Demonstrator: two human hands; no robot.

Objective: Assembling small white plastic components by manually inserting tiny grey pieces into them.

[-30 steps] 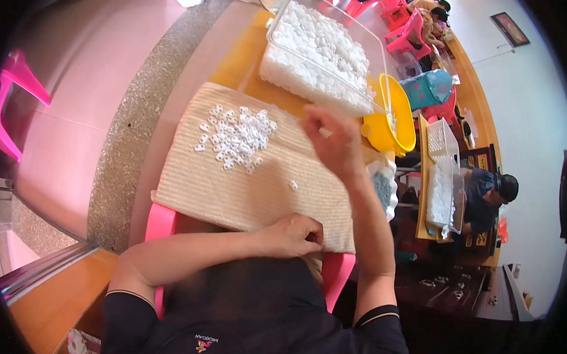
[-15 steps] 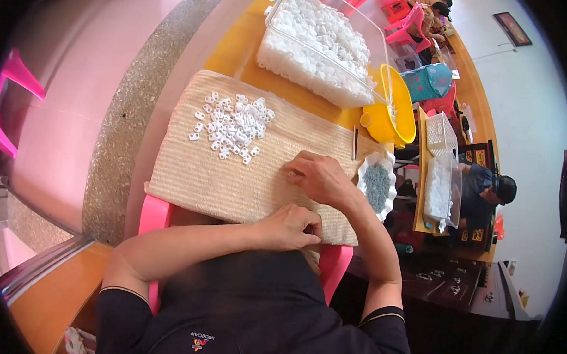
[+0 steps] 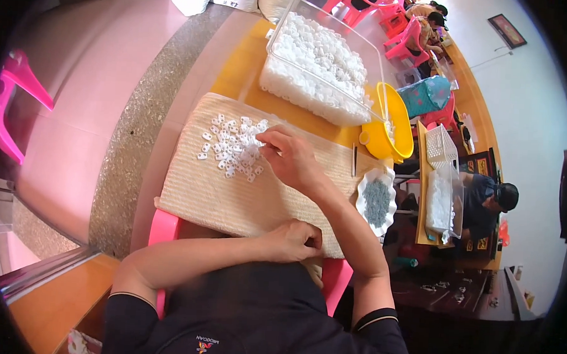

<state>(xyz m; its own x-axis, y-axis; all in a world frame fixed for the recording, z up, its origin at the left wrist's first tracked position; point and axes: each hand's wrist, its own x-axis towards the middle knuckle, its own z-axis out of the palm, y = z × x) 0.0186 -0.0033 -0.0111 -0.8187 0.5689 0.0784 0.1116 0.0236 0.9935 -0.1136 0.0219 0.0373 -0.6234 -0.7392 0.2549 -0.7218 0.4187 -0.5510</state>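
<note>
A loose pile of small white plastic pieces, each with two holes (image 3: 230, 143), lies on the beige striped towel (image 3: 200, 199) in front of me. My right hand (image 3: 289, 155) is at the right edge of this pile, its thumb and fingers bent together at the pieces. Whether a piece is between the fingertips I cannot make out. At the towel's near edge rests my left hand (image 3: 291, 240), closed with the thumb against the curled fingers. What it holds, if anything, is hidden.
Beyond the towel stands a clear bin of white pieces (image 3: 317, 64), beside a yellow basin (image 3: 392, 121). A white scalloped dish (image 3: 391, 201) of small grey parts and a thin stick (image 3: 354, 160) lie at the right. A co-worker (image 3: 485, 198) sits farther right.
My right hand has moved forward and left, from the towel's middle to the pile. My left hand stays at the near edge. The whole view has shifted slightly.
</note>
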